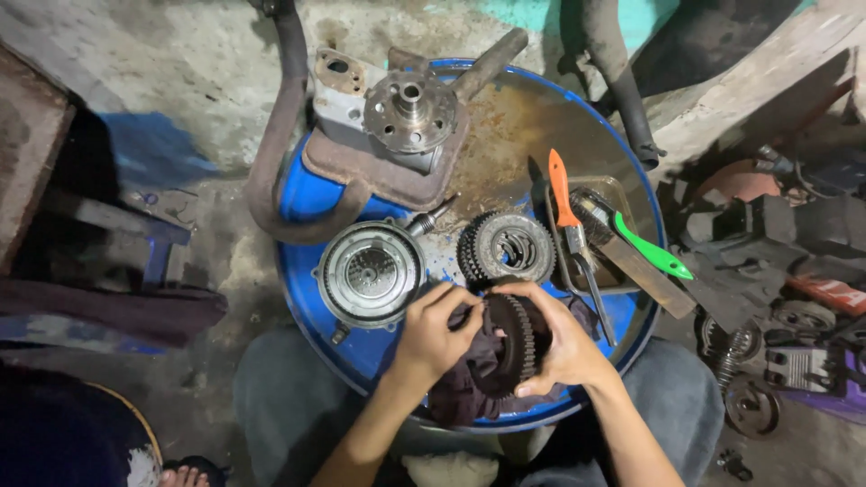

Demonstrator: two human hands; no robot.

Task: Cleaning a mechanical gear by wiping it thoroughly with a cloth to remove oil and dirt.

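Over the near part of a blue drum top, my right hand grips a dark toothed gear, held on edge. My left hand presses a dark rag against the gear's left face. The rag hangs down below both hands. Just beyond my hands lies a second toothed clutch part. A round silver clutch housing sits to the left of it.
A metal hub on a rusty casing stands at the drum's far side, with a curved pipe beside it. A small tray on the right holds an orange-handled tool and a green-handled brush. Loose parts lie on the floor at right.
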